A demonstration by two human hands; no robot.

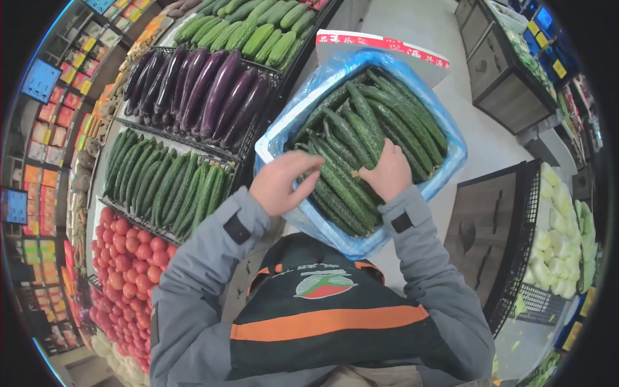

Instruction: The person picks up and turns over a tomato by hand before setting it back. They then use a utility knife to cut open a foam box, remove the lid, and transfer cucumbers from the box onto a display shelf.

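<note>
Dark green cucumbers [348,187] lie in rows inside a box lined with a blue plastic bag [451,164]. My right hand [390,173] reaches into the box from the near side, its thumb and fingers closed around the end of a cucumber [366,132]. My left hand [284,183] hovers at the box's left edge, thumb apart from the slightly bent fingers, with nothing visible in it. A white cardboard flap [419,59] with a red printed strip sticks up at the far side of the box.
On the left, a display holds cucumbers [164,184], eggplants [206,93], ridged green gourds [235,35] and tomatoes [129,258]. A wooden stand [483,226] with pale leafy vegetables [551,226] is at the right. Another cabinet [496,58] stands farther back.
</note>
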